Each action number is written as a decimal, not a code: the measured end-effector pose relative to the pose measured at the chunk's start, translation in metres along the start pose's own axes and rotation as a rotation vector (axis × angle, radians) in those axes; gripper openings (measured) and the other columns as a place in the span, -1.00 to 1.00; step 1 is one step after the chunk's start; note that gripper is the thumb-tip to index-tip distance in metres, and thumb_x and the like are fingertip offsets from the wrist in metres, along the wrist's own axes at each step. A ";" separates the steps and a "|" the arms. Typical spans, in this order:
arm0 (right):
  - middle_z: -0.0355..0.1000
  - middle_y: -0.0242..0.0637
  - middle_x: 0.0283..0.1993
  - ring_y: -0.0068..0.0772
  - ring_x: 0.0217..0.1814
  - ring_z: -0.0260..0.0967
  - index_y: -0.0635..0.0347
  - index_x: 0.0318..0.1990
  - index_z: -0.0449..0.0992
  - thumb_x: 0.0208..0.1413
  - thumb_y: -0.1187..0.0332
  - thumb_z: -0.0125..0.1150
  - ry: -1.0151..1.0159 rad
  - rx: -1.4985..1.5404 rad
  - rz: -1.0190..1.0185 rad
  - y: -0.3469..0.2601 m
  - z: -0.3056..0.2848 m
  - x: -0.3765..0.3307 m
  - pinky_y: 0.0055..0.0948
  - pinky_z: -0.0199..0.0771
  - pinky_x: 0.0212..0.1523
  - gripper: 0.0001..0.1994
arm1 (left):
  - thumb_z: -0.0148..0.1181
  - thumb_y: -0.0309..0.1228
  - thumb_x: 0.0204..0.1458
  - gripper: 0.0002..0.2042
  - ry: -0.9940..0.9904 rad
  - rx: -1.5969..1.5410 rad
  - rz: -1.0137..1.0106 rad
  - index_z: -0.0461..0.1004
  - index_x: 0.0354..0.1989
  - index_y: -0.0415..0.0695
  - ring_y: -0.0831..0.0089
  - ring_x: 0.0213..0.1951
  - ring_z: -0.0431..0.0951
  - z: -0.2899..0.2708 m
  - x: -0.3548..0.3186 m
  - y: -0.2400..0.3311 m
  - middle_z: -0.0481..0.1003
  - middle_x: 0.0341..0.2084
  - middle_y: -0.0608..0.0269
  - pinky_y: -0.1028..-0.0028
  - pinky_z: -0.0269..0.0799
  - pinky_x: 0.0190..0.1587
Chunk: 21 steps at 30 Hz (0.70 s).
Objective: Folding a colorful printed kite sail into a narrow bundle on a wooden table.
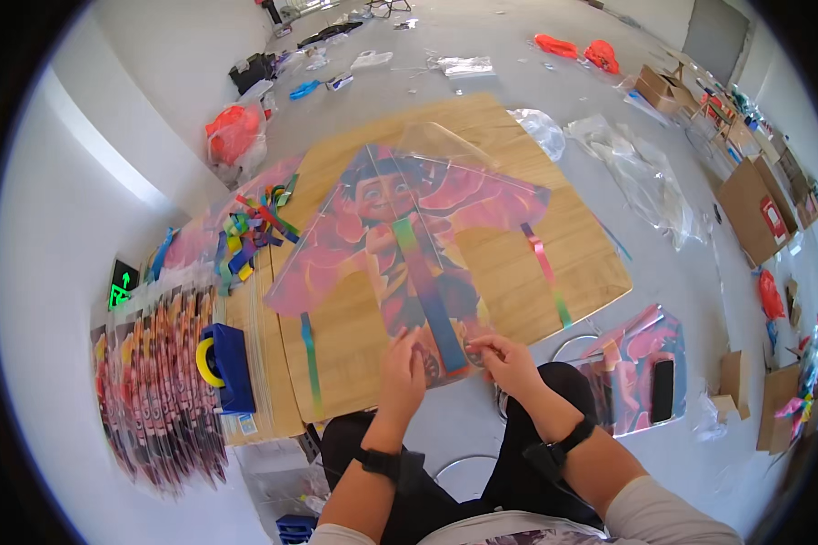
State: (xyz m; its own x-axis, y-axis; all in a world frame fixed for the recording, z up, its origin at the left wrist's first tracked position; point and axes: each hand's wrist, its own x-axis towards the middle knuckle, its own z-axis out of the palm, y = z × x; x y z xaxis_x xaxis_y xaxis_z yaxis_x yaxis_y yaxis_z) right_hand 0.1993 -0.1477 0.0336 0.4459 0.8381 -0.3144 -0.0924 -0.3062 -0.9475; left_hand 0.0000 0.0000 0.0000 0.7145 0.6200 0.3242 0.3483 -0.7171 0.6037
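Observation:
A printed kite lies flat on the wooden table, a cartoon figure in its middle and pink-orange wings to either side. Down its centre runs a wide rainbow ribbon, ending near the table's front edge. Narrower ribbon tails hang from the left wing and the right wing. My left hand grips the kite's bottom edge, left of the ribbon's end. Across from it, my right hand has thumb and fingers pinched at the bottom right edge. The fingertips' exact hold is small in view.
A blue tape dispenser with yellow tape stands left, beside a stack of bagged kites. Multicoloured ribbons pile at the table's left. A phone lies on printed sheets at right. Cardboard boxes and plastic film lie on the floor.

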 end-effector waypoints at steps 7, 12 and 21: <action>0.67 -0.36 -0.13 -0.65 -0.47 0.46 0.22 0.08 0.63 0.39 0.47 0.06 0.036 0.091 0.030 0.003 -0.009 0.003 -0.55 0.52 -0.39 -0.75 | -0.09 -0.54 0.36 -0.42 0.025 -0.292 -0.255 0.04 0.56 -0.28 -0.07 0.42 0.34 -0.008 0.095 -0.025 0.44 0.34 -0.11 0.13 0.22 0.45; 0.67 -0.38 -0.11 -0.67 -0.47 0.44 0.23 0.07 0.62 0.40 0.46 0.04 0.026 0.091 0.048 -0.010 0.000 0.005 -0.56 0.53 -0.40 -0.75 | -0.11 -0.51 0.39 -0.38 -0.006 -0.096 -0.210 -0.05 0.60 -0.25 0.05 0.47 0.30 -0.018 0.116 -0.052 0.31 0.45 -0.05 0.19 0.20 0.47; 0.66 -0.40 -0.16 -0.69 -0.53 0.32 0.19 0.03 0.61 0.40 0.50 0.02 0.127 0.318 0.051 0.001 -0.014 -0.002 -0.62 0.38 -0.48 -0.78 | 0.04 -0.30 0.43 -0.60 0.463 -0.410 0.016 0.44 0.30 -0.28 0.30 0.15 0.55 -0.195 0.108 0.144 0.51 0.18 0.11 0.27 0.39 0.32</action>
State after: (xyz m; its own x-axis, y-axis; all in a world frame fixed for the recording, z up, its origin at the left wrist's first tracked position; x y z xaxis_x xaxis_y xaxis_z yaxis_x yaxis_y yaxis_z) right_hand 0.2109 -0.1560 0.0339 0.5393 0.7560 -0.3709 -0.3815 -0.1732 -0.9080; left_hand 0.0092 0.0253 0.2637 0.3485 0.7498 0.5625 0.0123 -0.6037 0.7971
